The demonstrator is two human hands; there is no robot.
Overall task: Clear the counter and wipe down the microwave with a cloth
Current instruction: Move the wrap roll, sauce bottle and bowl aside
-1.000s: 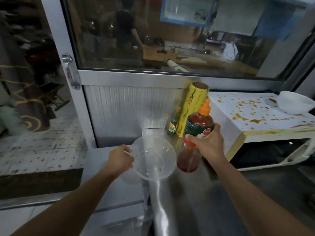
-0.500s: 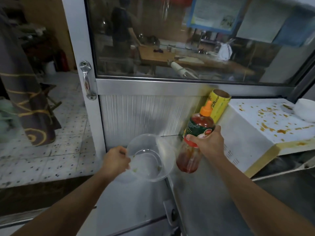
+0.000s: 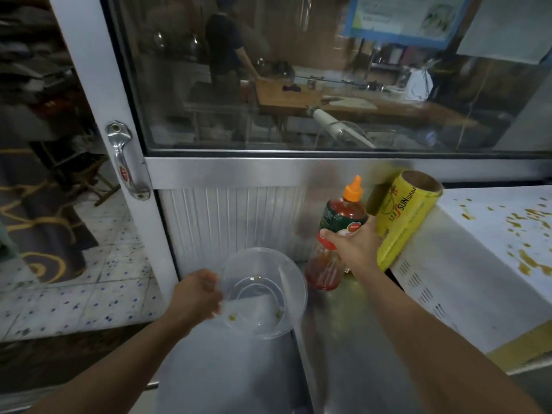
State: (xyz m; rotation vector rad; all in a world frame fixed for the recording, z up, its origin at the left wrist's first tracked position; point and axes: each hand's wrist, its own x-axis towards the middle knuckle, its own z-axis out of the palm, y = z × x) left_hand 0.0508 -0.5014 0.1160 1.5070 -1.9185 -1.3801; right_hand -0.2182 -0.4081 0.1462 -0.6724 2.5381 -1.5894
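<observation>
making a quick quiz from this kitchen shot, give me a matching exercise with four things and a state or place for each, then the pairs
Things:
1. clear round plastic bowl
2. red sauce bottle with orange cap
3. yellow cling-wrap roll
4. white microwave top

States:
A. spattered with brownish stains
B. gripped by the right hand
C. leaning against the microwave's corner
D. held at its rim by the left hand

Pairs: 1-D, 2-B, 3-C, 4-A
</observation>
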